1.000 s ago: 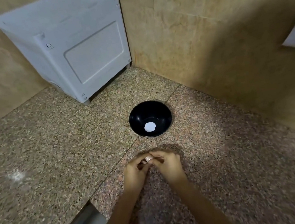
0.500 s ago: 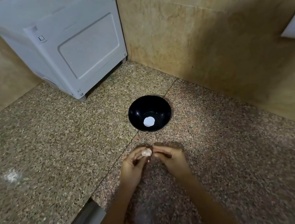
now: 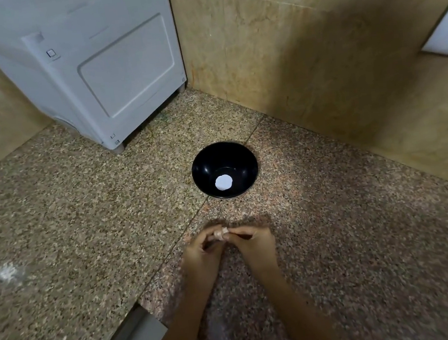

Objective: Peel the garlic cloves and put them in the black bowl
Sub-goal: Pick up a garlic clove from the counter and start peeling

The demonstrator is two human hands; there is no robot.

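Bare counter (image 3: 338,240) lies between the hands and black bowl (image 3: 203,172); a white appliance (image 3: 98,72) stands behind

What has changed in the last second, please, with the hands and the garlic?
The right hand, seemingly slightly off the garlic clove half a second ago, pinches it again. The left hand held it throughout. The black bowl stayed in place.
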